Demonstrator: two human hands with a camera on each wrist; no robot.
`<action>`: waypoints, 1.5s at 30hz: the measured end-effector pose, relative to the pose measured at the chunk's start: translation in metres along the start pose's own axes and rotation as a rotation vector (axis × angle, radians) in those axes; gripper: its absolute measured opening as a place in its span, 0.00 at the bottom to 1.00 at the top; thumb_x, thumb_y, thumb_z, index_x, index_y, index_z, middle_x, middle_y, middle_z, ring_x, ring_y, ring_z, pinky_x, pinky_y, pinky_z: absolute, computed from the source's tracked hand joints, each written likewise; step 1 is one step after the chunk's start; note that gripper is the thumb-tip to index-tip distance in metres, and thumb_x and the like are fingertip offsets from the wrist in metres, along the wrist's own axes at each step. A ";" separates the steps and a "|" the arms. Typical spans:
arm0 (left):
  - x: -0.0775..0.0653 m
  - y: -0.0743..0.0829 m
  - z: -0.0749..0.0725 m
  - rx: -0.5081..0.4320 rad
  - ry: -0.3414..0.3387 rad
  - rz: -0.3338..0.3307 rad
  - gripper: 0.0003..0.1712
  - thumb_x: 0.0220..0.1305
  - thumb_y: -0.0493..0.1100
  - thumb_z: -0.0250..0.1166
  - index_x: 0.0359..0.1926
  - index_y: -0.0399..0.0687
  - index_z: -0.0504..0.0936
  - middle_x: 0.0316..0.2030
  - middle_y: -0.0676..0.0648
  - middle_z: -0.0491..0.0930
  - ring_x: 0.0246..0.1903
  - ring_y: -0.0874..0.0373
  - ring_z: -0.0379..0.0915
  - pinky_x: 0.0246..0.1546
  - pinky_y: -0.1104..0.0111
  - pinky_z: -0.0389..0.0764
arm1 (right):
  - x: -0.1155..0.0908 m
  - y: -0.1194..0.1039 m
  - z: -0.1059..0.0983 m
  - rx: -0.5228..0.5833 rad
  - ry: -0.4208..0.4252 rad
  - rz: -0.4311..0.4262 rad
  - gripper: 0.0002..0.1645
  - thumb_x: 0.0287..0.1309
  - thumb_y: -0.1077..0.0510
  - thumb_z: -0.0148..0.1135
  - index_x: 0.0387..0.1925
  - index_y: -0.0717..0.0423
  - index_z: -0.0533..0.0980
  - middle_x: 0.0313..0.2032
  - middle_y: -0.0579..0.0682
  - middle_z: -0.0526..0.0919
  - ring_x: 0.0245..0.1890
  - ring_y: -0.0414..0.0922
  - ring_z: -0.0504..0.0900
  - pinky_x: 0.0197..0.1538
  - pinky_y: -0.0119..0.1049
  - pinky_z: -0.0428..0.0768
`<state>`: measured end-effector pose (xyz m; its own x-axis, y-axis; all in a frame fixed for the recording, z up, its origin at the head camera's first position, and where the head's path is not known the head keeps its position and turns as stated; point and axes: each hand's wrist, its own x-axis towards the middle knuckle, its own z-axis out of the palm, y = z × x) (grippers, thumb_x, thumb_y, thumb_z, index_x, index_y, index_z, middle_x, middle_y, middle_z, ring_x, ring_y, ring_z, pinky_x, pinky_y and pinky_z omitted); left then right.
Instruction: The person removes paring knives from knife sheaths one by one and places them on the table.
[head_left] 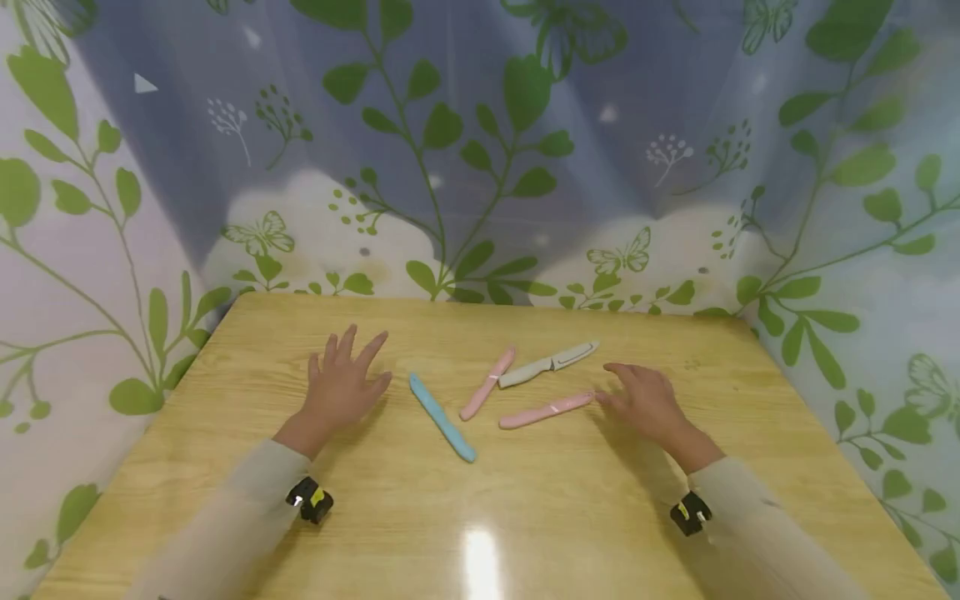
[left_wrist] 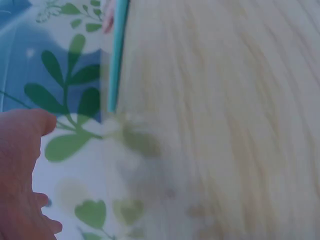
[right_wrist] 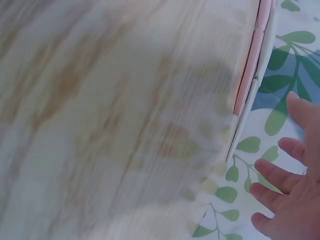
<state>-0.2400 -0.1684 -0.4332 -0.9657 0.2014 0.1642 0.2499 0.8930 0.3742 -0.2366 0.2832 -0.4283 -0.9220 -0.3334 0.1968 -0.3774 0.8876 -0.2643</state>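
Observation:
Four slim knives lie loosely grouped on the wooden table: a light blue knife (head_left: 442,418), a slanted pink knife (head_left: 480,396), a second pink knife (head_left: 546,412) nearer the front, and an off-white knife (head_left: 551,364) at the back. My left hand (head_left: 339,392) spreads its fingers over the table left of the blue knife, holding nothing. Opposite it, my right hand (head_left: 647,404) has its fingers extended, its thumb right at the right end of the front pink knife. The right wrist view shows that hand's fingers apart, with nothing between them.
The wooden table (head_left: 585,508) meets a curtain (head_left: 480,167) printed with green leaves and butterflies along its back edge, and similar cloth hangs at both sides. Black wrist-worn devices sit on both sleeves. A bright light reflection shows on the front of the tabletop.

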 end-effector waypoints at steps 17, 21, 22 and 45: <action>0.010 0.064 0.017 -0.082 0.099 0.219 0.31 0.63 0.49 0.63 0.66 0.53 0.65 0.66 0.33 0.58 0.60 0.34 0.60 0.52 0.35 0.65 | 0.008 -0.025 0.010 -0.002 -0.011 -0.135 0.18 0.55 0.57 0.67 0.44 0.65 0.79 0.42 0.63 0.83 0.45 0.60 0.78 0.48 0.57 0.76; 0.009 0.076 0.019 -0.071 0.081 0.250 0.31 0.62 0.49 0.65 0.64 0.52 0.68 0.62 0.34 0.65 0.58 0.38 0.64 0.50 0.37 0.69 | 0.010 -0.033 0.015 -0.010 0.009 -0.173 0.17 0.53 0.57 0.69 0.42 0.64 0.79 0.40 0.61 0.84 0.43 0.58 0.79 0.47 0.55 0.77; 0.009 0.078 0.020 -0.063 0.068 0.253 0.31 0.61 0.49 0.65 0.64 0.52 0.68 0.62 0.35 0.66 0.58 0.38 0.64 0.50 0.37 0.69 | 0.010 -0.034 0.017 -0.009 0.018 -0.185 0.17 0.53 0.56 0.69 0.41 0.64 0.79 0.39 0.61 0.84 0.43 0.57 0.79 0.47 0.54 0.77; 0.014 0.130 0.046 -0.029 -0.135 0.410 0.30 0.56 0.52 0.69 0.58 0.50 0.73 0.55 0.41 0.73 0.51 0.46 0.70 0.51 0.52 0.74 | 0.018 -0.055 0.029 -0.008 -0.021 -0.226 0.15 0.51 0.59 0.71 0.40 0.62 0.80 0.36 0.57 0.83 0.37 0.53 0.79 0.42 0.50 0.79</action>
<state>-0.2245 -0.0308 -0.4237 -0.7864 0.5895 0.1848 0.6147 0.7171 0.3286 -0.2349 0.2191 -0.4378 -0.8158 -0.5307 0.2299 -0.5739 0.7921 -0.2081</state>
